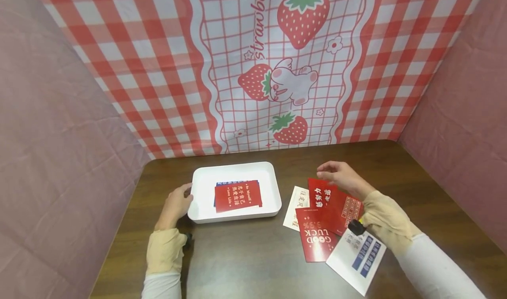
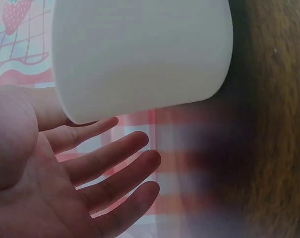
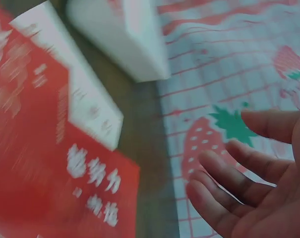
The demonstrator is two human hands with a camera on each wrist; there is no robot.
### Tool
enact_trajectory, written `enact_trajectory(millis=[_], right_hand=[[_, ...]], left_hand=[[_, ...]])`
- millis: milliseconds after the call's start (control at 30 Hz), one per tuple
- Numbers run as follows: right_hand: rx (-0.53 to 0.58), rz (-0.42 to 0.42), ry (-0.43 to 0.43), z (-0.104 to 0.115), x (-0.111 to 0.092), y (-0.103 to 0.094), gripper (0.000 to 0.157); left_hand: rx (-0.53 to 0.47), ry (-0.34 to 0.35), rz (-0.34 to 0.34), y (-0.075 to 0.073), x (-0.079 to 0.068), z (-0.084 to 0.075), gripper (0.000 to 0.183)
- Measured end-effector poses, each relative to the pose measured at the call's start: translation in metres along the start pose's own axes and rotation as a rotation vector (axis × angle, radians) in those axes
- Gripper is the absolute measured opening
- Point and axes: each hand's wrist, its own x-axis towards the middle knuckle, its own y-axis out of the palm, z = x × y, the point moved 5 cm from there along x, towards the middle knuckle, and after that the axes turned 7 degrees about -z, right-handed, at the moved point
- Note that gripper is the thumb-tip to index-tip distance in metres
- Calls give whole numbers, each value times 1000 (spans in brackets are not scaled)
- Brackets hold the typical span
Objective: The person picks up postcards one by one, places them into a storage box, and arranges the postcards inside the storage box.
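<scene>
A white tray (image 1: pixel 233 215) stands on the table with a red card (image 1: pixel 239 197) lying in it on top of blue-edged cards. At the tray's left end is my left hand (image 1: pixel 174 206), its thumb by the rim and its other fingers spread, as the left wrist view shows. My right hand (image 1: pixel 343 176) hovers over the far end of a loose pile of cards, holding nothing, fingers loosely bent. That pile has a cream card (image 1: pixel 295 211), a red card with white characters (image 1: pixel 321 191), a red "Good Luck" card (image 1: pixel 317 242) and a white card with blue bands (image 1: pixel 358 264).
The brown wooden table (image 1: pixel 233 264) ends at a hanging red-and-white checked strawberry cloth (image 1: pixel 293 83). Pink cloth walls (image 1: pixel 59 158) close off both sides. The card pile lies just right of the tray, with the cream card nearest to it.
</scene>
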Motion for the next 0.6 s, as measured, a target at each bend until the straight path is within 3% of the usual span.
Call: enact_trajectory(millis=[200, 600], right_hand=[[-212, -70, -61, -3, -2, -2, 36], [-276, -62, -38, -21, -7, -9, 42]], left_hand=[[5, 6, -5, 0, -1, -1, 47], [3, -1, 3, -1, 0, 1, 48]])
